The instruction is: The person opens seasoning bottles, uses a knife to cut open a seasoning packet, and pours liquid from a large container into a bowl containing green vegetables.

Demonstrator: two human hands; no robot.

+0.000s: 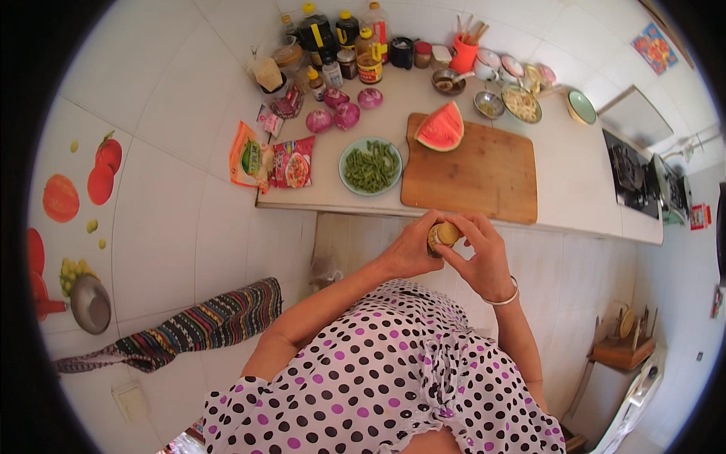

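A small jar with a yellow-gold lid [448,233] is held in front of my body, just off the counter's front edge. My left hand [413,243] wraps around the jar's body and hides most of it. The fingers and thumb of my right hand [481,252] grip the lid from the other side. Beyond my hands lies a wooden cutting board [482,176], with a wedge of watermelon [441,129] near its far left corner. To the board's left stands a plate [342,170] heaped with cut green beans [371,166].
Several red onions [346,116] and food packets [292,163] lie at the counter's left. Sauce bottles [370,59] line the back wall. Small bowls [489,105] stand behind the board. At right is a gas stove [628,164]. A striped cloth [193,329] hangs on the left wall.
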